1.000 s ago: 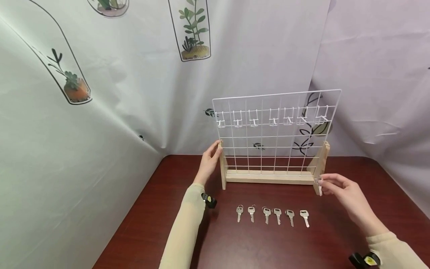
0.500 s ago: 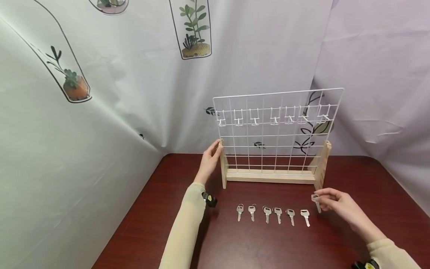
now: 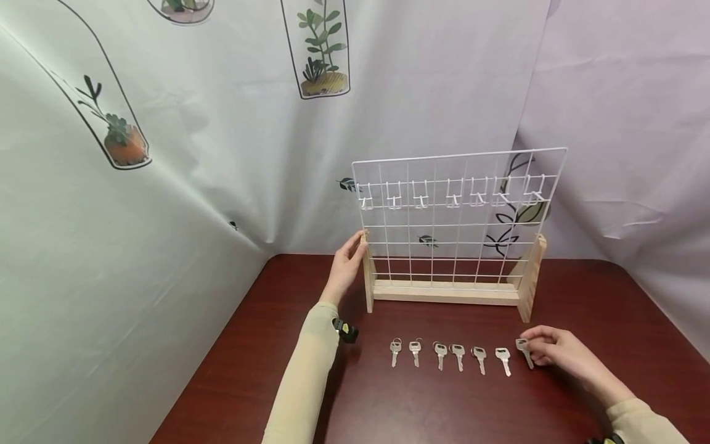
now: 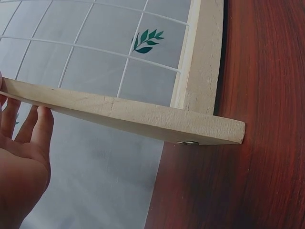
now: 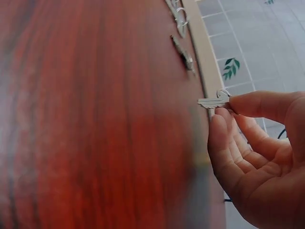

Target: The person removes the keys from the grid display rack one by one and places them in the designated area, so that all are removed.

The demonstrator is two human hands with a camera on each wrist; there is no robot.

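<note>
My right hand pinches a silver key by its head, low over the table at the right end of a row of keys. In the right wrist view thumb and forefinger hold that key, its toothed blade pointing away from the palm and a small ring at its head. With its fingertips my left hand grips the left wooden upright of a white wire rack. Seen from the left wrist, the fingers lie against the underside of that upright.
Several silver keys, most with rings, lie in a row on the dark red table before the rack. White hooks hang along the rack's upper wires. Behind stands a pale cloth backdrop printed with plants.
My right hand has brought the key from beside the rack's right foot down toward me, to the right end of the row. The left hand has stayed on its upright.
</note>
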